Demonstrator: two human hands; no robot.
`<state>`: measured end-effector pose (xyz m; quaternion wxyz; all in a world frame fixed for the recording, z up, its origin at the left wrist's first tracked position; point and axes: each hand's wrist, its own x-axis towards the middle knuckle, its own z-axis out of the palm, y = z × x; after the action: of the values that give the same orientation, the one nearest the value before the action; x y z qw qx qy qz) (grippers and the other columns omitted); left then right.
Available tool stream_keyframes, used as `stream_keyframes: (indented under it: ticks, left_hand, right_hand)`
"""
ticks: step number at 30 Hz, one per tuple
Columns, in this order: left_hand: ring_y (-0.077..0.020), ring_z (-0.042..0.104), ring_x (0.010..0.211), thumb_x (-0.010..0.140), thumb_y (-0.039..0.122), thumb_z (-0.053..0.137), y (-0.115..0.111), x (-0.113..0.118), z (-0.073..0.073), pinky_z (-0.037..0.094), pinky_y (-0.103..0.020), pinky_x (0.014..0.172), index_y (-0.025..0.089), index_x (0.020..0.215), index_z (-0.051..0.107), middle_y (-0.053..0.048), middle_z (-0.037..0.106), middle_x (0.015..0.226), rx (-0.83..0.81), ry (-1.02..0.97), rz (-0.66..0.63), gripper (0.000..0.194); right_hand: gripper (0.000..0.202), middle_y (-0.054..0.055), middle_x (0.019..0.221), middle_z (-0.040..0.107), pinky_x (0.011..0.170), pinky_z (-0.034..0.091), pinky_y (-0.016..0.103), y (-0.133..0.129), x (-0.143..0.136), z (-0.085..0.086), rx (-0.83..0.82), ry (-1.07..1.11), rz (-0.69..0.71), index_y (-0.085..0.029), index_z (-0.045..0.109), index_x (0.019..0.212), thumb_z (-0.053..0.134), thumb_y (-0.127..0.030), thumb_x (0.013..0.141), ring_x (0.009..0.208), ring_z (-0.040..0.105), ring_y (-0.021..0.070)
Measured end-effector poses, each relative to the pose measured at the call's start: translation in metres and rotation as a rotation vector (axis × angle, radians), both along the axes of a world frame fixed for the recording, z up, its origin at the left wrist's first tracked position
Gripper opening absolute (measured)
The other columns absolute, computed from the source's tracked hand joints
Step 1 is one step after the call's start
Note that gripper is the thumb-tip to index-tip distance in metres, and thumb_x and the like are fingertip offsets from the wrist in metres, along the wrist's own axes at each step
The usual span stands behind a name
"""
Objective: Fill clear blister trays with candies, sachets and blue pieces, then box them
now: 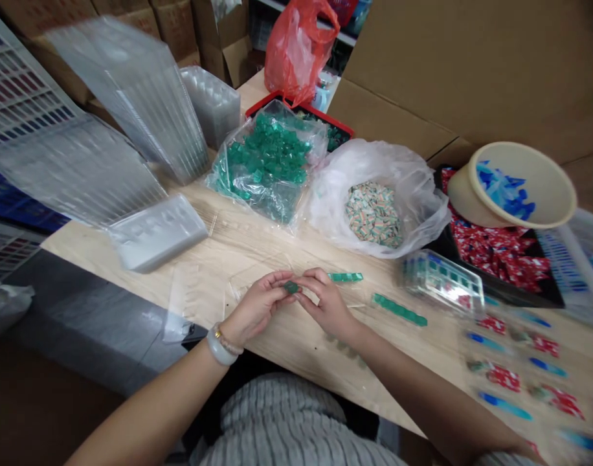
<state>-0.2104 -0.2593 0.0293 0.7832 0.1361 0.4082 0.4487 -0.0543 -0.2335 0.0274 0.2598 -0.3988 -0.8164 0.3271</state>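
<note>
Over the near part of the table, my left hand (260, 302) pinches a small dark green piece (291, 287) between thumb and fingers. The fingertips of my right hand (328, 304) close on the same piece from the other side. Its exact kind is too small to make out. Under and beside my hands lies a clear plastic tray (243, 275), partly covered by them. Just beyond my right hand is a strip of green pieces (346, 277). A second green strip (400, 309) lies further right.
Behind my hands sit a clear bag of green pieces (272, 155) and a white bag (325, 200) of small striped pieces. Stacked clear trays (155, 233) stand left. To the right are a clear box (442, 281), a cream tub (534, 162), red packets (500, 252) and filled trays (520, 362).
</note>
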Motion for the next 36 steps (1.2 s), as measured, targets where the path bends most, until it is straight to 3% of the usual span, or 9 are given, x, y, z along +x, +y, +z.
stream_keyframes:
  ticks: [5,9,11,14,19,26,31,33,36]
  left_hand:
    - [-0.0116,0.060,0.078,0.074,0.015,0.052,-0.008,0.004,-0.007,0.047,-0.029,0.079,0.015,0.103,0.053,-0.006,0.062,0.094,0.069,0.104,-0.110,0.029]
    - [-0.0209,0.053,0.097,0.080,0.020,0.044,-0.015,-0.010,-0.013,0.040,-0.041,0.088,0.017,0.114,0.048,-0.010,0.057,0.107,0.476,0.883,-0.138,0.035]
    - [-0.0259,0.043,0.109,0.079,0.018,0.045,-0.017,-0.018,-0.017,0.032,-0.045,0.093,0.016,0.114,0.050,-0.011,0.052,0.116,0.671,1.284,-0.207,0.035]
    - [-0.0276,0.039,0.111,0.079,0.016,0.045,-0.017,-0.024,-0.026,0.030,-0.045,0.093,0.013,0.118,0.047,-0.012,0.049,0.121,0.826,1.562,-0.357,0.039]
    - [-0.0236,0.038,0.111,0.080,0.015,0.043,-0.014,-0.022,-0.035,0.030,-0.040,0.093,0.015,0.122,0.042,-0.009,0.048,0.122,0.944,1.639,-0.412,0.042]
    - [-0.0228,0.039,0.112,0.079,0.017,0.042,-0.010,-0.026,-0.032,0.029,-0.040,0.096,0.018,0.123,0.041,-0.007,0.048,0.123,0.939,1.647,-0.448,0.043]
    - [-0.0223,0.040,0.114,0.079,0.018,0.042,-0.014,-0.021,-0.042,0.030,-0.042,0.097,0.020,0.125,0.040,-0.006,0.048,0.125,0.926,1.646,-0.469,0.046]
    - [-0.0228,0.040,0.115,0.078,0.018,0.042,-0.016,-0.022,-0.043,0.031,-0.043,0.097,0.020,0.126,0.038,-0.007,0.047,0.125,0.922,1.637,-0.461,0.048]
    - [-0.0226,0.038,0.116,0.079,0.020,0.044,0.003,-0.039,-0.028,0.033,-0.042,0.096,0.019,0.127,0.036,-0.009,0.046,0.126,0.975,1.605,-0.360,0.048]
  right_hand:
    - [0.022,0.007,0.093,0.051,0.076,0.045,0.036,-0.007,-0.002,-0.004,-0.004,-0.045,-0.086,-0.022,0.056,0.101,0.048,-0.021,0.080,0.089,0.050,0.0188]
    - [0.022,0.009,0.091,0.055,0.075,0.046,0.033,0.011,-0.008,-0.005,0.028,-0.168,-0.109,-0.018,0.056,0.100,0.043,-0.019,0.083,0.084,0.053,0.0178]
    - [0.022,0.010,0.091,0.056,0.077,0.044,0.032,0.028,-0.012,-0.004,0.081,-0.343,0.003,-0.015,0.057,0.099,0.042,-0.016,0.083,0.085,0.052,0.0184]
    - [0.020,0.010,0.087,0.055,0.078,0.043,0.030,0.050,-0.018,-0.002,0.139,-0.575,0.215,-0.013,0.061,0.091,0.043,-0.012,0.082,0.086,0.051,0.0179]
    - [0.018,0.007,0.083,0.053,0.073,0.043,0.026,0.061,-0.022,-0.007,0.184,-0.652,0.387,-0.014,0.061,0.088,0.043,-0.013,0.083,0.082,0.049,0.0154]
    - [0.024,0.008,0.092,0.057,0.077,0.046,0.031,0.050,-0.017,-0.019,0.157,-0.510,0.198,-0.016,0.055,0.104,0.049,-0.013,0.080,0.087,0.053,0.0175]
    - [0.007,0.006,0.077,0.061,0.069,0.045,0.036,0.049,-0.016,-0.021,0.282,-0.582,0.189,-0.019,0.061,0.078,0.054,-0.020,0.078,0.078,0.054,0.0219]
    - [0.007,0.005,0.077,0.061,0.070,0.043,0.037,0.050,-0.011,-0.021,0.290,-0.561,0.195,-0.020,0.061,0.079,0.057,-0.025,0.076,0.079,0.053,0.0220]
    - [0.021,0.006,0.084,0.061,0.070,0.042,0.036,0.058,-0.001,-0.015,0.283,-0.450,0.174,-0.020,0.059,0.092,0.059,-0.033,0.075,0.082,0.052,0.0209]
